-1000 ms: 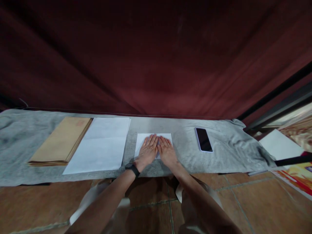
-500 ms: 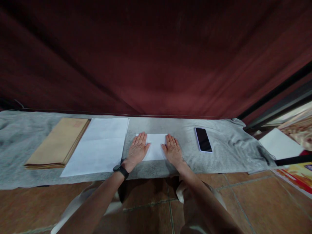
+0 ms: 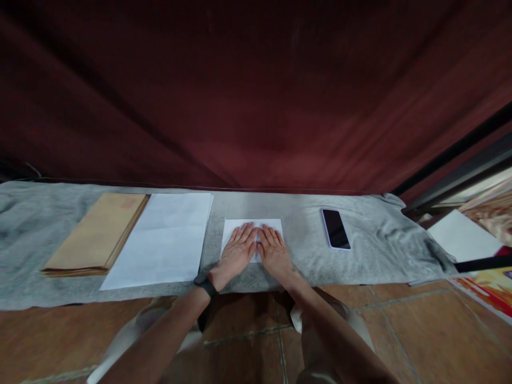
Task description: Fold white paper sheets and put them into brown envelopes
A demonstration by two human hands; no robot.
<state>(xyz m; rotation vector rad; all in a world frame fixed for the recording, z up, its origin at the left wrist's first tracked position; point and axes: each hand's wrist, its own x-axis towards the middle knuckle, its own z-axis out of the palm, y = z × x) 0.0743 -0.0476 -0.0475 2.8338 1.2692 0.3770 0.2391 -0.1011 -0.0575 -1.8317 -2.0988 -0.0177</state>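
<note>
A small white piece of paper (image 3: 253, 222) lies flat in front of me on the grey cloth. My left hand (image 3: 239, 248) rests palm down on its left half, fingers stretched out and pointing away from me. On the right half lies my right hand (image 3: 274, 252), also flat with straight fingers. The two hands nearly meet at the paper's middle and cover much of it. Neither one grips anything. A dark watch (image 3: 205, 284) is on my left wrist.
Left of the small paper lie large white sheets (image 3: 164, 234), then a stack of brown envelopes (image 3: 94, 234). A phone (image 3: 335, 229) lies to the right. The grey cloth (image 3: 300, 210) ends at a dark red curtain (image 3: 256, 133) behind. A white sheet (image 3: 464, 234) is at far right.
Both hands have slid inward from the paper's left and right edges to its middle. They stay flat, and the paper's outer corners now show.
</note>
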